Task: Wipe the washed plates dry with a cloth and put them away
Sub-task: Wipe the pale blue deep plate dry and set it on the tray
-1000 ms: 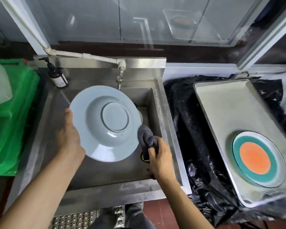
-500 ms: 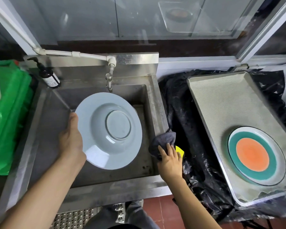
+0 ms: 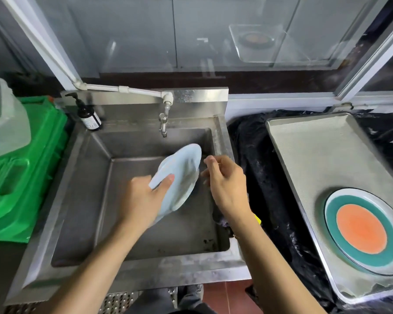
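Tap, soap bottle, black sheeting

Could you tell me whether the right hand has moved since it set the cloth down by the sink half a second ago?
Yes. The right hand has left the sink's right rim and swung inward over the basin, beside the pale blue plate.

A dishwashing corner of a working kitchen, likely commercial: a deep stainless steel sink with a wall-fed tap at twelve o'clock and a pump soap bottle at ten. A green plastic crate stands at nine o'clock, and at three a metal tray holds a plate on a black-plastic-covered surface.
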Motion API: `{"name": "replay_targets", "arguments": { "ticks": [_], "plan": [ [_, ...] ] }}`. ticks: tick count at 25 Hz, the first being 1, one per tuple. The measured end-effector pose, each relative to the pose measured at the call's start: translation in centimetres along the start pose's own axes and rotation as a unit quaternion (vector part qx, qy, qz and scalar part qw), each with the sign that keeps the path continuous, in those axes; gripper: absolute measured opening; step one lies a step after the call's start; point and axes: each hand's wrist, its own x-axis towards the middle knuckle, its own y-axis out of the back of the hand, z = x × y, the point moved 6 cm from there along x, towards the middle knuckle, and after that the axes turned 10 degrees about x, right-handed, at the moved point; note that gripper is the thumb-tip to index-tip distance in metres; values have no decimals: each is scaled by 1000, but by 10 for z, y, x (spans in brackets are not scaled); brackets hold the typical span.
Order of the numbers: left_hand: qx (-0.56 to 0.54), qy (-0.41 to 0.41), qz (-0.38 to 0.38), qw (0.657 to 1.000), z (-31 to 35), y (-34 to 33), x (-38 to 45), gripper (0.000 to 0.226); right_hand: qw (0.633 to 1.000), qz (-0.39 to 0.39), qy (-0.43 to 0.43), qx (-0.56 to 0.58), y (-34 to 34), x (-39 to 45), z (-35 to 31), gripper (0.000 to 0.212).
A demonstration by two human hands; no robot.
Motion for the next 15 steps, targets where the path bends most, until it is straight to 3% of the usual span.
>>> {"name": "replay_targets", "arguments": {
  "ticks": [3,6,10,15],
  "plan": [
    [107,-177,14,978,18,0,-14,48,997,-16,-73,-3,-20,1,-7,46],
    [186,-286,16,940,20,2,-25,13,987,-11,-157,15,-26,-2,7,35],
    [239,-316,-11,918,-2,6,-24,7,966,5,-240,95,-42,-10,28,28],
    [216,-251,-136,934,-42,5,-7,24,968,39,-191,159,-66,-30,42,25]
  ]
}}
